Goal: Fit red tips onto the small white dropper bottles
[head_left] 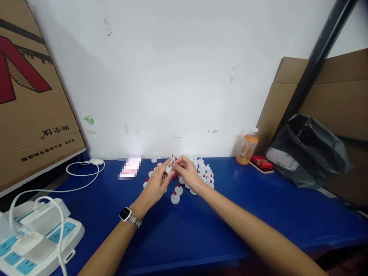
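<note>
My left hand (156, 183) holds a white nozzle cap (168, 169) with a small red tip between thumb and fingers. Close against it, my right hand (188, 174) is closed in a pinch at the side of the cap; what its fingertips grip is hidden. Two more red-tipped caps (175, 198) stand upright on the table in front of the hands. Several others, also with red tips, lie left of and behind my left hand. Right of my right hand is a cluster of white caps (207, 168), some red-tipped and some plain. Small red pieces show partly between the hands.
The blue table (224, 214) meets a white wall. An orange drink bottle (247, 146), a red packet (261, 161) on a phone-like slab and a dark plastic bag (310, 149) are at right. A power strip (69, 237) with white cables is front left, beneath a large carton (37, 96).
</note>
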{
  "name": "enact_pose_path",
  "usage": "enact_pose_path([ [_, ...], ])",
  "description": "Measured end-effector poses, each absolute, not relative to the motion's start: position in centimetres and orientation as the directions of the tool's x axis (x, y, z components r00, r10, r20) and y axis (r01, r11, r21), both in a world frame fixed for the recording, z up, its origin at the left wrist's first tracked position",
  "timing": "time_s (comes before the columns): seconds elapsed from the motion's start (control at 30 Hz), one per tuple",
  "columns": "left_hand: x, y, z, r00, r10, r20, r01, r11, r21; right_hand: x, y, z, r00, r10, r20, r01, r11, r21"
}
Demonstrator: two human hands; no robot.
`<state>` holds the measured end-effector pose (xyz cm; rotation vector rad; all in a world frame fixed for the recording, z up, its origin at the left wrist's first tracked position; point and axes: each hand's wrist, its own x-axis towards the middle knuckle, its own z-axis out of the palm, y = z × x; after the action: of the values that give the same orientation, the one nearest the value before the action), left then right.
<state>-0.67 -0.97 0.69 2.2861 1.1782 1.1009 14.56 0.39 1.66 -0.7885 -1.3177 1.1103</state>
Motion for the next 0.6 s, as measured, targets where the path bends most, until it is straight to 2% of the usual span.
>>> enact_pose_path([
  [0.13,-0.8,-0.8,0.4,0.305,0.826,0.475,0.61,-0.552,0.569,16.0,3.2,3.6,-0.391,0.878,0.276,-0.056,0.277,-0.959],
  [0.23,-1.5,-0.8,0.3,0.21,0.821,0.531,0.704,-0.504,0.501,15.9,6.7,5.0,-0.434,0.838,0.331,0.112,0.415,-0.903],
  [0.33,-2.6,-0.6,0.5,0.274,0.81,0.519,0.757,-0.514,0.403,14.9,10.7,5.5,-0.316,0.849,0.423,0.406,0.524,-0.749],
  [0.43,-3.4,-0.3,0.7,0.423,0.82,0.386,0.755,-0.554,0.351,13.4,14.0,4.8,-0.342,0.857,0.385,0.689,0.508,-0.518],
  [0.5,-3.7,0.0,0.7,0.462,0.824,0.327,0.74,-0.562,0.371,12.3,15.4,4.0,-0.384,0.858,0.342,0.748,0.506,-0.429],
  [0.6,-3.9,0.3,0.5,0.473,0.825,0.309,0.717,-0.564,0.41,11.4,16.5,2.7,-0.423,0.858,0.291,0.766,0.51,-0.392],
])
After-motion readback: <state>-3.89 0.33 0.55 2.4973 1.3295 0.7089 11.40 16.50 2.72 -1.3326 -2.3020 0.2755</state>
